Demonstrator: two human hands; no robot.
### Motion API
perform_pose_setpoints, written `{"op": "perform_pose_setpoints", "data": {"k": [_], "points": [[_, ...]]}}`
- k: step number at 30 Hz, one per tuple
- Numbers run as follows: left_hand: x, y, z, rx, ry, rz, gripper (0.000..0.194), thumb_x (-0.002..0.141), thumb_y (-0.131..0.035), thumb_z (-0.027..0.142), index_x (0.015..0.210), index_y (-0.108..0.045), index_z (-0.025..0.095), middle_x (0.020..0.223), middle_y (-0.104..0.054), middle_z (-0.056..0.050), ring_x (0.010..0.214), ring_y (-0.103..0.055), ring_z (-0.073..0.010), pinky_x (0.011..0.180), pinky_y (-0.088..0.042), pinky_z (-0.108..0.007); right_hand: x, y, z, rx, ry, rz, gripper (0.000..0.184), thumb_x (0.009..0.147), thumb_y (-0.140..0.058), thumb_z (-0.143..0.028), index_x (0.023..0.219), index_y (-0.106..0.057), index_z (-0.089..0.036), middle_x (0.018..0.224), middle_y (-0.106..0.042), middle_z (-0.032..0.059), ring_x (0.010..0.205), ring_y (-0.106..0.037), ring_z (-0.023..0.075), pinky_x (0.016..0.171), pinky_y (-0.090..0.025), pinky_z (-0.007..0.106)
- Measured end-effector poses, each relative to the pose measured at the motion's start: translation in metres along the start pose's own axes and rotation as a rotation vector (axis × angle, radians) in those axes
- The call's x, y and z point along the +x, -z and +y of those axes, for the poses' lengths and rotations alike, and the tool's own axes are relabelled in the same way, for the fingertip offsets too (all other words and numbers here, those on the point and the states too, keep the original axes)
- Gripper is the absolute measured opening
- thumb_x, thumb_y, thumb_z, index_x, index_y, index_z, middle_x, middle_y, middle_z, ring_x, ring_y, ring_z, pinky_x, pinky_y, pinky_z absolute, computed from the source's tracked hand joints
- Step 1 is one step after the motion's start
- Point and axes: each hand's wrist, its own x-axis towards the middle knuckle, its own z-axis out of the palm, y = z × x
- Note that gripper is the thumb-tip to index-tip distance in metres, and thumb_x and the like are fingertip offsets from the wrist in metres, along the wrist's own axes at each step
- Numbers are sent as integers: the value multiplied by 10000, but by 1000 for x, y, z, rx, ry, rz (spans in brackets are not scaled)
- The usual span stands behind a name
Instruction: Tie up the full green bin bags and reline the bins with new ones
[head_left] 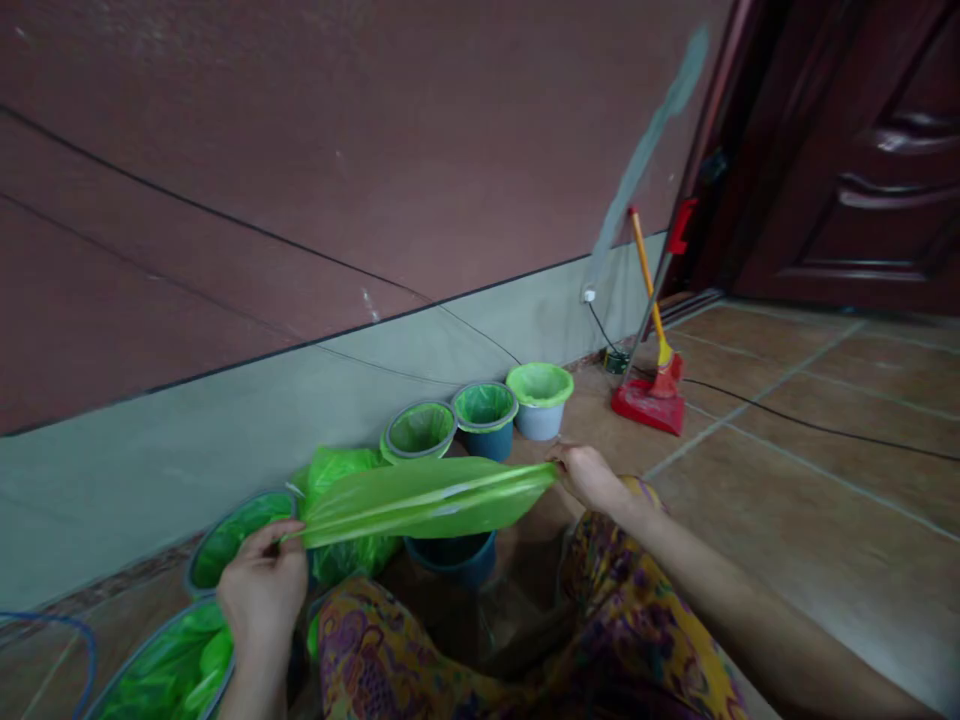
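Note:
A green plastic bag (427, 500) is stretched sideways in front of me, its folded edges running between my two hands. My left hand (262, 575) pinches one end of it, and my right hand (592, 478) pinches the other. Below the bag stands a dark blue bucket (457, 562), partly hidden by it. Behind the left part hangs or lies a heap of bright green plastic (341, 470). Along the wall stand a grey-rimmed bin (421, 430), a blue-grey bin (487, 438) and a pale bin (540, 415), each lined with green plastic.
At my left are a lined bin (240, 540) and a larger tub (161, 670) holding green plastic. A red dustpan (649, 405) and a yellow-handled broom (660, 340) stand near the door (862, 180). A black cable (810, 420) crosses the tiled floor; a blue cord (90, 640) lies far left.

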Motion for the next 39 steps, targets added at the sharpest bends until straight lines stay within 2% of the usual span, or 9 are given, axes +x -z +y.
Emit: {"op": "perform_pose_setpoints", "data": {"k": [4, 9, 16, 18, 22, 25, 32, 35, 39], "points": [[-4, -5, -4, -49, 151, -49, 300, 716, -545, 341, 893, -743, 199, 437, -499, 50, 397, -440, -149, 443, -354, -255, -4, -12, 1, 52, -161, -56, 231, 766, -527, -79, 798, -729, -186, 796, -735, 62, 749, -673, 172, 715, -482, 236], [1, -16, -3, -391, 309, -34, 276, 604, -585, 263, 825, -723, 172, 585, -630, 23, 466, -514, -129, 455, -400, -240, 5, -11, 4, 487, -372, -24, 298, 774, -461, -89, 844, -737, -178, 686, -711, 17, 587, -643, 137, 572, -488, 218], [45, 20, 36, -1008, 155, 100, 148, 533, -661, 138, 616, -539, 153, 980, -713, -13, 674, -584, -83, 484, -417, -157, 5, 87, -41, 478, 92, 708, 196, 812, -571, -175, 922, -726, -221, 1181, -665, 82, 1062, -633, 205, 879, -529, 352], [44, 17, 22, -1020, 179, 60, 139, 541, -638, 101, 605, -526, 153, 1019, -708, -3, 723, -599, -85, 490, -413, -142, -17, 74, -53, 461, 154, 563, 195, 820, -539, -164, 878, -717, -217, 1091, -684, 85, 1000, -644, 199, 853, -527, 341], [19, -6, -35, -876, 590, -42, 79, 555, -597, 74, 578, -591, 149, 688, -672, -1, 590, -587, -96, 490, -450, -169, -70, -1, -64, 414, 77, -172, 252, 784, -432, -81, 653, -615, -195, 663, -614, 12, 638, -606, 136, 622, -460, 237], [8, -12, -70, -897, 711, -73, 146, 608, -593, 22, 675, -650, 140, 630, -647, 7, 564, -589, -89, 553, -499, -179, -94, -28, -76, 412, -14, -314, 254, 794, -406, -74, 681, -605, -182, 713, -608, 12, 697, -609, 138, 665, -432, 240], [-7, -4, -94, -1201, 862, -30, 156, 879, -522, 302, 869, -620, 181, 793, -671, -21, 725, -661, -127, 760, -570, -285, -113, -5, -133, 537, 21, -578, 360, 806, -456, -105, 1026, -719, -215, 1006, -716, 37, 972, -645, 184, 844, -453, 239], [-42, -3, -84, -1263, 975, -189, 535, 873, -408, 647, 952, -632, 168, 877, -688, -89, 837, -686, -214, 850, -565, -418, -116, -19, -162, 542, 131, -677, 422, 784, -477, -75, 1108, -709, -215, 1062, -724, 41, 985, -655, 174, 838, -452, 212], [-84, 9, -54, -1273, 1021, -527, 657, 827, -480, 687, 1131, -647, 129, 1025, -717, -166, 1017, -681, -320, 894, -540, -485, -107, -58, -201, 469, 496, -815, 348, 748, -552, -70, 1046, -713, -153, 993, -740, 73, 888, -677, 176, 751, -455, 203]]}}
